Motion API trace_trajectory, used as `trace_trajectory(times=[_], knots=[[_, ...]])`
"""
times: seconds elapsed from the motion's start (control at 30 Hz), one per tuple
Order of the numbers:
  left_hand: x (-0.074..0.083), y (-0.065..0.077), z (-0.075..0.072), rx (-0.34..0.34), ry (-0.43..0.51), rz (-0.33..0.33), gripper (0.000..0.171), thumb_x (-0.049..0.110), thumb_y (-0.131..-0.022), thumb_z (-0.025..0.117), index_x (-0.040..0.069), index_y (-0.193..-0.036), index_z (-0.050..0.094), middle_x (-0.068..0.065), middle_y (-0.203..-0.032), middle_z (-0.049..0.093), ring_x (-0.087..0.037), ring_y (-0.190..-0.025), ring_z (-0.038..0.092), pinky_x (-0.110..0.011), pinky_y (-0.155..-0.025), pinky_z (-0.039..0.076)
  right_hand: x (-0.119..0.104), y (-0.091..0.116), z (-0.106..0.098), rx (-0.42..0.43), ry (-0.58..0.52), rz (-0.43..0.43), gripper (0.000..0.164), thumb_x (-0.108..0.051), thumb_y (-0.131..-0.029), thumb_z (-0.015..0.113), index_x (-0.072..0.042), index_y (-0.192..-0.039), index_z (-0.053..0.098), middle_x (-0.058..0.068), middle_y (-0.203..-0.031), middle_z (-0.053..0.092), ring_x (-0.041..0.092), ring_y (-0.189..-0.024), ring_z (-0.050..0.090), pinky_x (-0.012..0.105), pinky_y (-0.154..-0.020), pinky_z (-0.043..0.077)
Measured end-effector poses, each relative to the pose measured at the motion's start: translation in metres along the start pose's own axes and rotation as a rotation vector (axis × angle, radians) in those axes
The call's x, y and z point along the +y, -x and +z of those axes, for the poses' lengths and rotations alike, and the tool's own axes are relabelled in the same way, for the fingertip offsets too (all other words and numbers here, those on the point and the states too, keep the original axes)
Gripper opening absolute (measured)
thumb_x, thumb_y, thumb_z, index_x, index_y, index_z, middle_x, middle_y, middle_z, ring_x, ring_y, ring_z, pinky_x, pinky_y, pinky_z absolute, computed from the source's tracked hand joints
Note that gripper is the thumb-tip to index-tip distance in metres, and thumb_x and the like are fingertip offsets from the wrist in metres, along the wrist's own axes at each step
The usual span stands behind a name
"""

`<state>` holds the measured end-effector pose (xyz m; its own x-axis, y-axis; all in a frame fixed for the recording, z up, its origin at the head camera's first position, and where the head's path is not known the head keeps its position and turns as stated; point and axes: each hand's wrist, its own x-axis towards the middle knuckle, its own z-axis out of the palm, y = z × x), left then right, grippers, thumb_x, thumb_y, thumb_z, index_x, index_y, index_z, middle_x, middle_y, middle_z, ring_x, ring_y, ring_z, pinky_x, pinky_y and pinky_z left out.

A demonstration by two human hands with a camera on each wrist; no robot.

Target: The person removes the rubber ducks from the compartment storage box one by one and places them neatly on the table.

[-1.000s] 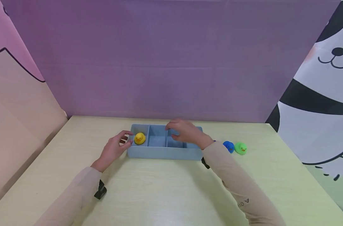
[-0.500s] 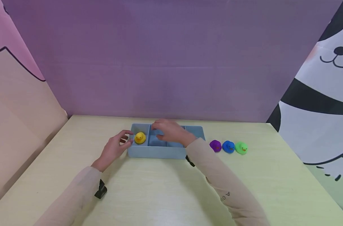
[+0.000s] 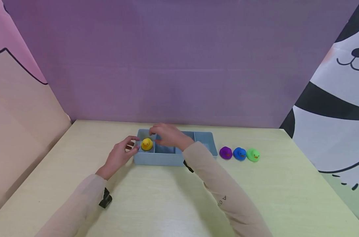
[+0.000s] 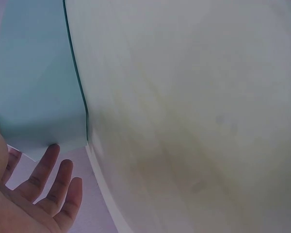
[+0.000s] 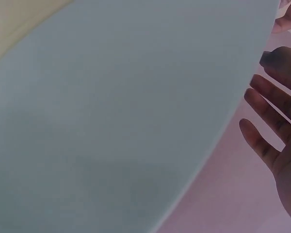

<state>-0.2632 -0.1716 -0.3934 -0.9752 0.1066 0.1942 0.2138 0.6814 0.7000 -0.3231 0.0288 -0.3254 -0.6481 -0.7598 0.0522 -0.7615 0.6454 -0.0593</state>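
Observation:
A yellow rubber duck point(image 3: 146, 144) sits in the leftmost compartment of a blue-grey divided box point(image 3: 161, 160). My left hand point(image 3: 118, 156) is at the box's left end, thumb and forefinger spread at the rim. In the left wrist view, a fingertip of that hand point(image 4: 34, 194) meets the end wall while the other fingers extend loosely. My right hand point(image 3: 171, 135) hovers over the left part of the box, fingers bent and parted, just right of the duck. Nothing shows between its fingers. The right wrist view has this hand point(image 5: 281, 111) beyond the box's rim.
Purple point(image 3: 226, 153), blue point(image 3: 240, 153) and green point(image 3: 253, 154) rubber ducks stand in a row on the table, right of the box. A purple backdrop point(image 3: 179, 65) rises behind the table's far edge. Thin dividers split the box into several compartments.
My right hand has moved left across the box, from its right-middle compartments to beside the yellow duck. The purple duck has come out from behind the right sleeve. The left hand has stayed put.

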Motion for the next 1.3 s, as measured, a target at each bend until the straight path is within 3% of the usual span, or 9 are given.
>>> trace_trajectory(times=[0.67,1.3], knots=[[0.001,-0.001,0.001,-0.012,-0.001,-0.008,0.033,0.025,-0.090,0.056,0.018,-0.122,0.052,-0.013,-0.109,0.062,-0.029,-0.098,0.061,-0.043,-0.079,0.051,-0.014,-0.030,0.021,-0.036,0.069,0.071,0.032,-0.024,-0.080,0.070,-0.018,-0.111,0.062,-0.003,-0.108,0.064,0.014,-0.096,0.055,0.029,-0.088,0.048],[0.002,0.000,0.002,-0.011,0.001,-0.010,0.034,0.027,-0.090,0.056,0.018,-0.123,0.051,-0.013,-0.110,0.062,-0.029,-0.099,0.061,-0.042,-0.078,0.051,-0.017,-0.034,0.028,-0.089,0.031,0.123,0.032,-0.023,-0.081,0.069,-0.017,-0.111,0.060,-0.004,-0.105,0.063,0.013,-0.091,0.054,0.032,-0.086,0.048]])
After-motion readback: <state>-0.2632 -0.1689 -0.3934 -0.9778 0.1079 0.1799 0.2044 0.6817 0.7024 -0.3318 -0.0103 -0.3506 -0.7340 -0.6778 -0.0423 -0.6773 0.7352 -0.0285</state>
